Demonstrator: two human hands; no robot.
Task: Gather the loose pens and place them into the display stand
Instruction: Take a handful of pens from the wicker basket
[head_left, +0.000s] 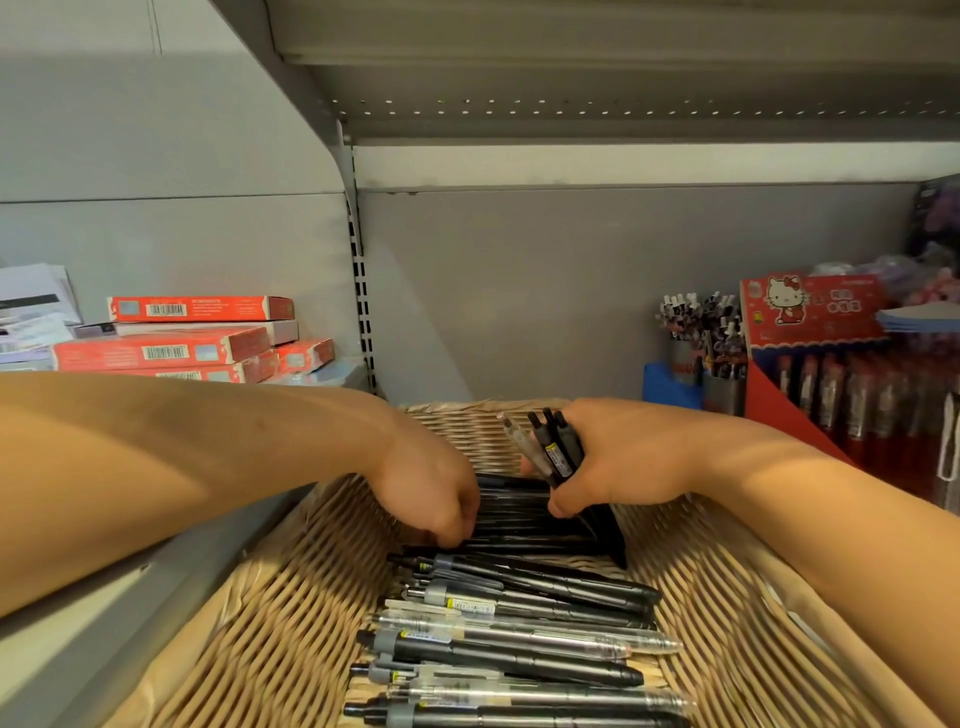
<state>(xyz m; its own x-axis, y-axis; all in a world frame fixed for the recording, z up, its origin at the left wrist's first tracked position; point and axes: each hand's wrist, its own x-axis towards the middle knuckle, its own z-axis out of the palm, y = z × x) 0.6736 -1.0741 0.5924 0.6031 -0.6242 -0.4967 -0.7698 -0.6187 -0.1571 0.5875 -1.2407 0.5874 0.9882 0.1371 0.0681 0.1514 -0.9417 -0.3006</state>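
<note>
Black and clear loose pens (519, 639) lie sideways, stacked along the wicker basket's floor toward six o'clock. A small upright bunch of pens (551, 447) stands at twelve o'clock.

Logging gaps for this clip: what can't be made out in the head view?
- Left hand fingertips: curled under, so what they pinch is hidden.
- Display stand: mostly covered by the right hand and its bundle of pens.
- Nearest loose pens: cut off by the bottom edge.
- Pen labels: too small.
</note>
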